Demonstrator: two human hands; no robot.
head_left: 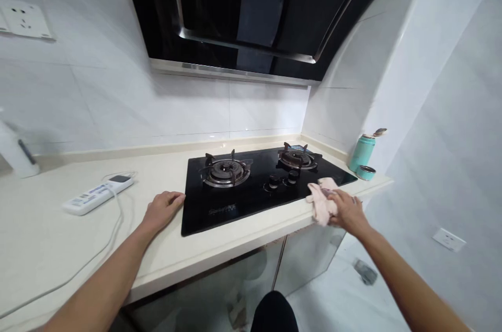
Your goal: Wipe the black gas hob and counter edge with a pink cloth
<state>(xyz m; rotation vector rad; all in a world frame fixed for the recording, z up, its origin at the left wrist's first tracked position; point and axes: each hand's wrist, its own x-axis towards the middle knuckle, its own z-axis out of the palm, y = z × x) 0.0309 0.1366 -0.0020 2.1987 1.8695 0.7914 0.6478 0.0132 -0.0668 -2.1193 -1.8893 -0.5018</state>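
Observation:
A black glass gas hob [219, 209] with two burners and two knobs is set into a cream countertop [47, 238]. My right hand [347, 210] is closed on a pale pink cloth [322, 201], pressing it on the counter's front edge by the hob's right front corner. My left hand [161, 209] rests on the counter, fingers loosely curled, touching the hob's left edge and holding nothing.
A white remote control [98, 194] and a white cable [113, 227] lie on the counter at the left. A teal flask [361, 152] and its cap [366, 172] stand at the right end. A black range hood [251, 13] hangs overhead. A wall socket [24, 19] sits upper left.

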